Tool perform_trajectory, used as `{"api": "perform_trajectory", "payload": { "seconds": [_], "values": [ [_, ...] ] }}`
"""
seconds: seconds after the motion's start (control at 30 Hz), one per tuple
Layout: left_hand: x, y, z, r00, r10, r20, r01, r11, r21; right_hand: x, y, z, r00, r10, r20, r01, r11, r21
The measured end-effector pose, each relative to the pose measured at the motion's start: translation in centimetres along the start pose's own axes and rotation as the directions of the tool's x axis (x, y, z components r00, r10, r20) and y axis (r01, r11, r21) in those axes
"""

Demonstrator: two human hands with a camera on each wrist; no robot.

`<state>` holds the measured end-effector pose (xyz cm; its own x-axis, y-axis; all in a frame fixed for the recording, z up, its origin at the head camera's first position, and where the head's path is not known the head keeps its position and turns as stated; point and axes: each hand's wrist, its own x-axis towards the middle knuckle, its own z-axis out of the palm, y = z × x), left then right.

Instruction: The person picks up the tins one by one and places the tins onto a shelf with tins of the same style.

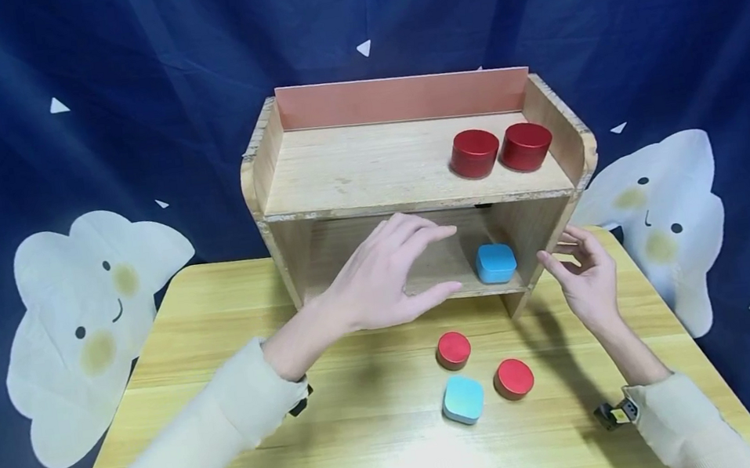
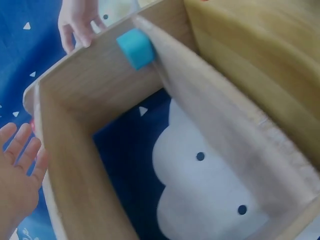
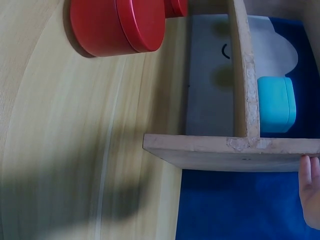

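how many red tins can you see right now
4. Two red tins stand side by side on the top shelf, and. Two more sit on the table, and, by a blue tin. The left hand may hide others.

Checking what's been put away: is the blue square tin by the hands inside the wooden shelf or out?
Inside: the blue square tin sits on the wooden shelf's lower level.
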<state>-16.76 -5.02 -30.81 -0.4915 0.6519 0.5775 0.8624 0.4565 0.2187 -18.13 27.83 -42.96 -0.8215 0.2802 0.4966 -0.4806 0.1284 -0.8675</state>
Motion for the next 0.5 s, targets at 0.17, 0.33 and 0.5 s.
{"api": "perform_trajectory", "payload": {
  "seconds": [0.17,0.33,0.5],
  "values": [
    [-1.9,-0.3,1.3,0.997,-0.035,0.063,0.036,0.999,-0.007,0.0,0.0,0.0,1.000,0.001,0.002,-0.001,1.000,-0.004],
    [-4.0,-0.5,3.2,0.990,-0.062,0.128,0.066,0.998,-0.021,0.0,0.0,0.0,1.000,0.002,0.001,-0.002,1.000,-0.004],
    [-5.8,-0.3,5.5,0.972,-0.079,0.221,0.091,0.995,-0.047,0.0,0.0,-0.1,1.000,-0.001,0.003,0.001,1.000,0.001]
  ]
}}
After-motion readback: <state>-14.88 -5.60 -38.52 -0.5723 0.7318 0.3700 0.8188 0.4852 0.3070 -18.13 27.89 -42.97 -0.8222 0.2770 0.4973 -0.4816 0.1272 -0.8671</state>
